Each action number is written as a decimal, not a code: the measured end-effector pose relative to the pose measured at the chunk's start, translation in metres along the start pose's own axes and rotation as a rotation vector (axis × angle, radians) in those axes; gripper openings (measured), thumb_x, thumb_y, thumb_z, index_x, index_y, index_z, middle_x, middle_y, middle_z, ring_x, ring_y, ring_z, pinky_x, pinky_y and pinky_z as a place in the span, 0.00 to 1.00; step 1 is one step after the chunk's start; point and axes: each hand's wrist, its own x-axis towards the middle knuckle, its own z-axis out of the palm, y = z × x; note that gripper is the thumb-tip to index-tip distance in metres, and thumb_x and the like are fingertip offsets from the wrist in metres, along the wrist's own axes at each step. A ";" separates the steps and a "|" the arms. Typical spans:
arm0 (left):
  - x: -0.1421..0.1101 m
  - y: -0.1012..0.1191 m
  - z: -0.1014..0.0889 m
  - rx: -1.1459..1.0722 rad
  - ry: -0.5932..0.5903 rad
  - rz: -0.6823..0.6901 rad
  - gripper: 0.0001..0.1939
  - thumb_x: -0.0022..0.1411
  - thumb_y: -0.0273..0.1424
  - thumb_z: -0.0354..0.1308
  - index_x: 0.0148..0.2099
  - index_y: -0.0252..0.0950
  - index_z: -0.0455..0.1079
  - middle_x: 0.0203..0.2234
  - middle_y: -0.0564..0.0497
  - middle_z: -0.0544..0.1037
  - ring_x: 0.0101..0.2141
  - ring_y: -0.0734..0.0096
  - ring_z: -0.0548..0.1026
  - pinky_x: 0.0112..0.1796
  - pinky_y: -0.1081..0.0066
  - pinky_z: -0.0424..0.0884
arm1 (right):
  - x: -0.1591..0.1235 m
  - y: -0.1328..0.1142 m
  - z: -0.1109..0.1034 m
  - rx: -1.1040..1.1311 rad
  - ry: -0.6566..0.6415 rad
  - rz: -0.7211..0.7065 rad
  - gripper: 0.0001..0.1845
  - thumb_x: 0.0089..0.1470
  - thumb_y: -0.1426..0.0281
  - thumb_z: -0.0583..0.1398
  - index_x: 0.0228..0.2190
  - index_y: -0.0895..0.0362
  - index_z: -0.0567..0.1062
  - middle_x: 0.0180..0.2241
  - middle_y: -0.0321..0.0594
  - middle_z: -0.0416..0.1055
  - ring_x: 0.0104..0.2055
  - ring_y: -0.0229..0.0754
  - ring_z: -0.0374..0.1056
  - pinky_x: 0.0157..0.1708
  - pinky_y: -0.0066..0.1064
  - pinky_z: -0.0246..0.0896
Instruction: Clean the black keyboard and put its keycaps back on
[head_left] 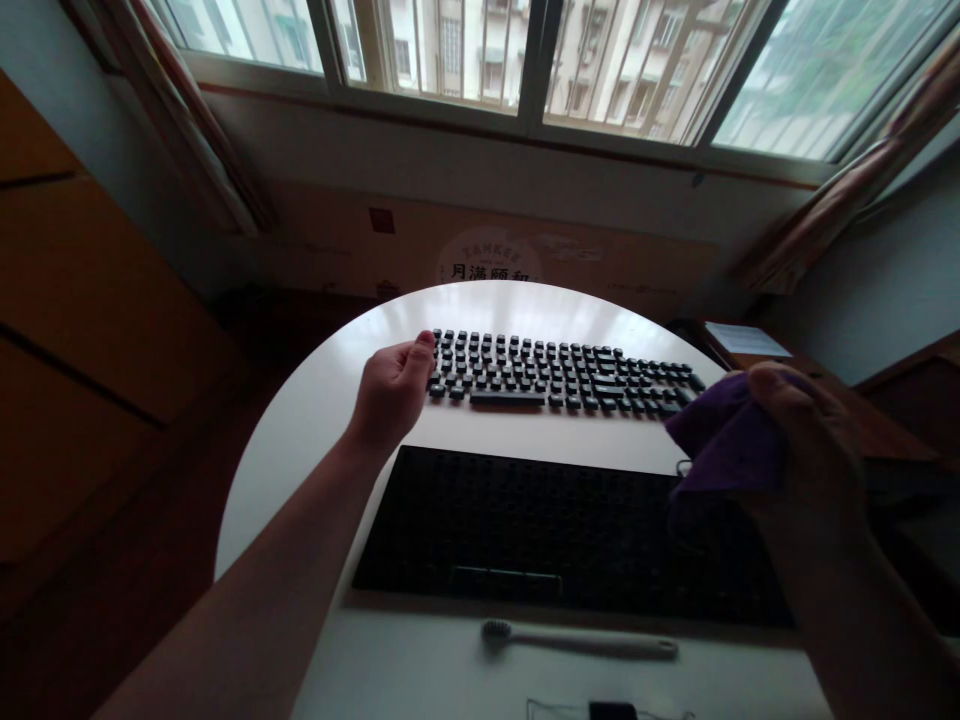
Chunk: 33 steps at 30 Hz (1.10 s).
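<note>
My left hand [396, 388] is closed at the left end of the laid-out keycaps [517, 365], thumb on top of the curled fingers. Whatever it may be pinching is hidden. At the right, my right hand [814, 440] grips a crumpled purple cloth [731, 435], raised over the right end of a black keyboard base [540, 530]. The base lies flat with its keycaps off, and a thin metal bar shows near its front edge. Black keycaps stand in rows behind it, with a long space bar [507, 399] in the front row.
A toothbrush [581, 638] with dark bristles lies in front of the base. Nearer still, a small black object with wire [613, 711] is partly cut off. Everything rests on a round-ended white table [300, 440]. A wooden cabinet [67, 370] stands left; paper [746, 339] lies on furniture at right.
</note>
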 end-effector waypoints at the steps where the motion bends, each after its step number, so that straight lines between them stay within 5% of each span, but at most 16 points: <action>1: -0.001 0.000 0.000 0.010 0.035 0.012 0.28 0.68 0.47 0.48 0.19 0.39 0.52 0.13 0.57 0.55 0.17 0.75 0.53 0.21 0.69 0.50 | 0.001 0.000 -0.001 -0.059 0.011 -0.055 0.14 0.54 0.58 0.67 0.26 0.53 0.74 0.22 0.34 0.64 0.19 0.36 0.59 0.15 0.27 0.52; 6: -0.002 0.001 -0.001 0.042 0.144 0.048 0.27 0.69 0.44 0.47 0.19 0.40 0.53 0.12 0.57 0.55 0.17 0.74 0.55 0.22 0.68 0.52 | 0.003 0.003 -0.001 -0.389 -0.136 -0.327 0.12 0.52 0.67 0.68 0.21 0.53 0.73 0.32 0.39 0.71 0.32 0.42 0.69 0.30 0.33 0.67; 9: -0.002 0.001 -0.002 0.017 0.191 0.060 0.26 0.70 0.42 0.47 0.19 0.40 0.52 0.13 0.57 0.56 0.17 0.73 0.55 0.23 0.67 0.53 | 0.004 0.006 0.000 -0.197 -0.148 -0.245 0.10 0.53 0.70 0.66 0.23 0.54 0.73 0.41 0.42 0.74 0.43 0.47 0.72 0.40 0.39 0.71; 12: -0.001 0.001 -0.002 0.001 0.209 0.058 0.27 0.70 0.43 0.47 0.19 0.40 0.52 0.13 0.56 0.56 0.17 0.73 0.55 0.22 0.66 0.53 | 0.006 0.008 0.001 0.110 -0.223 -0.026 0.05 0.53 0.69 0.66 0.27 0.55 0.75 0.33 0.39 0.75 0.33 0.43 0.73 0.33 0.38 0.72; 15: -0.001 0.000 -0.002 0.005 0.199 0.069 0.27 0.70 0.43 0.47 0.19 0.40 0.53 0.13 0.56 0.56 0.17 0.72 0.56 0.23 0.66 0.54 | 0.008 0.008 -0.002 0.171 -0.335 0.062 0.09 0.54 0.66 0.67 0.28 0.55 0.73 0.20 0.30 0.67 0.17 0.33 0.60 0.18 0.27 0.59; 18: -0.001 0.001 -0.001 -0.003 0.172 0.094 0.27 0.70 0.43 0.47 0.19 0.40 0.53 0.13 0.56 0.57 0.17 0.73 0.56 0.23 0.66 0.54 | 0.009 0.007 -0.005 -0.052 -0.482 -0.021 0.14 0.56 0.60 0.66 0.27 0.56 0.74 0.19 0.30 0.63 0.16 0.32 0.56 0.15 0.25 0.49; 24: -0.005 0.008 0.001 0.030 0.030 0.091 0.27 0.70 0.43 0.48 0.19 0.39 0.54 0.13 0.57 0.56 0.17 0.75 0.56 0.21 0.68 0.51 | 0.011 0.013 0.000 -0.528 -0.912 -0.346 0.18 0.60 0.61 0.63 0.23 0.57 0.74 0.24 0.35 0.66 0.25 0.34 0.60 0.25 0.28 0.55; 33: -0.009 0.012 0.003 0.107 -0.131 0.129 0.24 0.65 0.42 0.51 0.19 0.39 0.51 0.15 0.58 0.53 0.18 0.76 0.53 0.21 0.70 0.50 | -0.004 0.027 0.016 -0.688 -1.206 -0.329 0.08 0.62 0.68 0.61 0.36 0.56 0.81 0.31 0.37 0.70 0.30 0.34 0.64 0.29 0.29 0.54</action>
